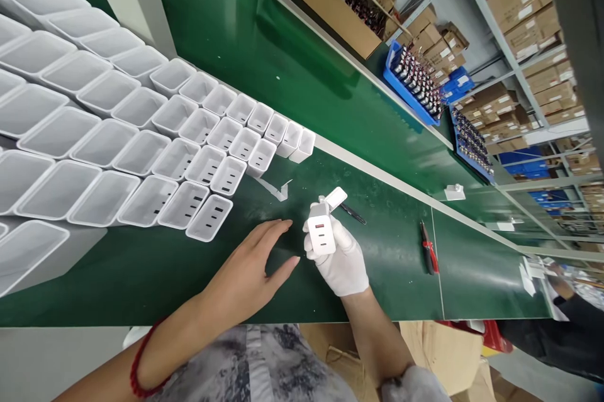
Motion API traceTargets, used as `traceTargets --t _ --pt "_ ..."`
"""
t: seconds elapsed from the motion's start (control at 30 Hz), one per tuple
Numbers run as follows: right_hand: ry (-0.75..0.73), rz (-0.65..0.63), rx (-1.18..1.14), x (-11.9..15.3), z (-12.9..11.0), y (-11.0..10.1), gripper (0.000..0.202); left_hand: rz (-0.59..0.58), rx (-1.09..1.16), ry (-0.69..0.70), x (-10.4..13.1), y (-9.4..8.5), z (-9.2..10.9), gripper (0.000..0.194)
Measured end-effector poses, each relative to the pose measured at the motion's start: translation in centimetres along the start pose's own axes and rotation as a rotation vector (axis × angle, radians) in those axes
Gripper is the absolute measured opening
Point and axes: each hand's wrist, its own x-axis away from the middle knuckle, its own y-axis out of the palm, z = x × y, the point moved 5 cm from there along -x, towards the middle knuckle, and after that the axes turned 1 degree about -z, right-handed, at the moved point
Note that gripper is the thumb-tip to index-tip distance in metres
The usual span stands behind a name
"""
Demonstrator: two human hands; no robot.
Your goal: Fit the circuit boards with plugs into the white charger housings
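Observation:
My right hand (340, 260), in a white glove, grips a white charger (321, 235) whose face shows one red-lined port and two narrow slots. A white flap-like piece (336, 198) stands out at its far end; how the two join I cannot tell. My bare left hand (255, 263) hovers just left of the charger, thumb and fingers apart, with nothing in it. To its left, rows of open white charger housings (209, 218) are packed together, several with port slots in their floors. A strip of clear film (276, 189) lies between the housings and the charger.
On the green bench (387, 289) lie a dark pen-like tool (353, 213) and red-handled pliers (429, 250). A blue tray (415, 84) of small parts and a cardboard box (335, 2) stand beyond the rail. A co-worker's dark sleeve (566, 333) shows at right.

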Motion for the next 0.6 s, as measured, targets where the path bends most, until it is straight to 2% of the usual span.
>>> traceTargets --t 0.13,0.2,0.3,0.37,0.43,0.5,0.6 --pt "0.032 0.012 0.039 0.0 0.0 0.2 0.033 0.020 -0.003 0.026 -0.3 0.1 0.1 0.050" --pt "-0.009 0.045 0.103 -0.2 -0.3 -0.2 0.037 0.030 -0.013 0.032 -0.3 0.1 0.0 0.048" --pt "-0.276 0.211 0.367 -0.4 -2.1 -2.0 0.041 0.032 -0.031 0.043 -0.4 0.0 -0.3 0.046" --pt "-0.492 0.369 0.650 -0.4 -3.9 -3.1 0.043 0.037 -0.049 0.063 -0.5 -0.1 -0.4 0.043" --pt "-0.623 0.483 0.952 -0.6 -5.4 -3.8 0.049 0.041 -0.071 0.076 -0.6 -0.2 -0.5 0.040" --pt "-0.697 0.503 1.207 -1.1 -6.7 -3.8 0.053 0.046 -0.083 0.083 -0.7 -0.4 -0.6 0.036" --pt "-0.803 0.431 1.424 -1.9 -7.9 -3.1 0.052 0.061 -0.081 0.101 -0.8 -0.5 -0.8 0.032"
